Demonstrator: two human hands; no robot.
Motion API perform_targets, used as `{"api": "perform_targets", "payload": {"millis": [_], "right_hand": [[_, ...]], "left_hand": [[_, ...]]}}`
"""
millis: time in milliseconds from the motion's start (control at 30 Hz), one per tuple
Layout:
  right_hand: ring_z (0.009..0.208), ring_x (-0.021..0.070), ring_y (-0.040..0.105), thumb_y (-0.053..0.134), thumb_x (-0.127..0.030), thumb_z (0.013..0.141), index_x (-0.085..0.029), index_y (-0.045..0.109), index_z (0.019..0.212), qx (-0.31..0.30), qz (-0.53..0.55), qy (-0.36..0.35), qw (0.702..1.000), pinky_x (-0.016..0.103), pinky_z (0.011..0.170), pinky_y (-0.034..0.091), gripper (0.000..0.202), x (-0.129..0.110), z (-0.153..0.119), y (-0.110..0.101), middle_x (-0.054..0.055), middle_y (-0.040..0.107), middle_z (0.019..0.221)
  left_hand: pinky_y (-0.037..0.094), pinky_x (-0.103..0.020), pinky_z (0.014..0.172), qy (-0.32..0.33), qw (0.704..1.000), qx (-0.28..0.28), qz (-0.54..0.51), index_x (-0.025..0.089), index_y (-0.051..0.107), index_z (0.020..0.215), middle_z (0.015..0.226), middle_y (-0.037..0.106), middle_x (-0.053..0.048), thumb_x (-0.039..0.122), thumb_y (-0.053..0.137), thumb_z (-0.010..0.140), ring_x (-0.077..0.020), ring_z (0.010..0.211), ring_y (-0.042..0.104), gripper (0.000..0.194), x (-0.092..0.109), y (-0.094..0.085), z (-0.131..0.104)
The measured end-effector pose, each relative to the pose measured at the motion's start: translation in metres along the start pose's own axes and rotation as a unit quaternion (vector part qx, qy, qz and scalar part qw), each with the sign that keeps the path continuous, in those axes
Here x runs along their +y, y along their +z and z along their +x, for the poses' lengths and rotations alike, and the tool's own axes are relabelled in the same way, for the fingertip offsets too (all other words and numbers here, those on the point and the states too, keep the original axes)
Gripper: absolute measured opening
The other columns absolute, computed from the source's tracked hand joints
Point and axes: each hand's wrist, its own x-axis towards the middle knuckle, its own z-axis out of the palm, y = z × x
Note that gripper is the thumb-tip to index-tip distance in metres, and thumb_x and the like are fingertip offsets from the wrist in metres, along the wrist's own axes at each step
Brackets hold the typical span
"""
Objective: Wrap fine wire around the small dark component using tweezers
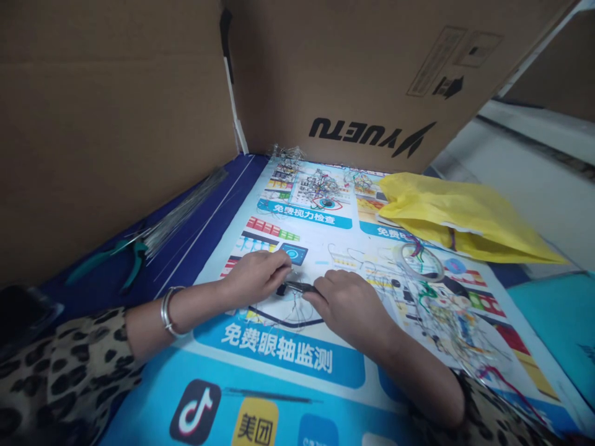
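Note:
My left hand point(260, 275) is closed in a pinch above the printed mat point(344, 396); what sits between its fingertips is too small to make out. Facing it, my right hand point(351, 303) grips a slim dark metal tool point(301, 287), whose tip points left and reaches close to my left fingertips. Fine wire shows on the mat just under both hands. A few thin dark strands point(272, 394) lie on the mat nearer to me.
Teal-handled pliers point(134, 266) and a bundle of thin wires point(186, 210) lie at the left. Cardboard walls point(334, 74) stand behind. A yellow bag point(455, 210), a tape roll point(421, 261) and tangled wires point(320, 184) are farther back and right.

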Motion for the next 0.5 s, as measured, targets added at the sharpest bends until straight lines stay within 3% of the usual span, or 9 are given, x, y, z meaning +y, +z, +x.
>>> {"api": "perform_targets", "payload": {"millis": [500], "right_hand": [[0.069,0.0149,0.054,0.038,-0.040,0.088,-0.019,0.059,0.076,-0.038,0.016,0.034,0.999,0.027,0.061,0.032,0.033,-0.0010,0.0005,-0.0056,0.003,0.061,0.074]], "left_hand": [[0.040,-0.026,0.059,0.015,1.000,0.009,0.015,0.017,0.050,0.084,0.068,0.059,-0.002,0.025,0.038,0.087,-0.0143,0.064,0.055,0.015,-0.0005,0.0012,-0.0004]]}}
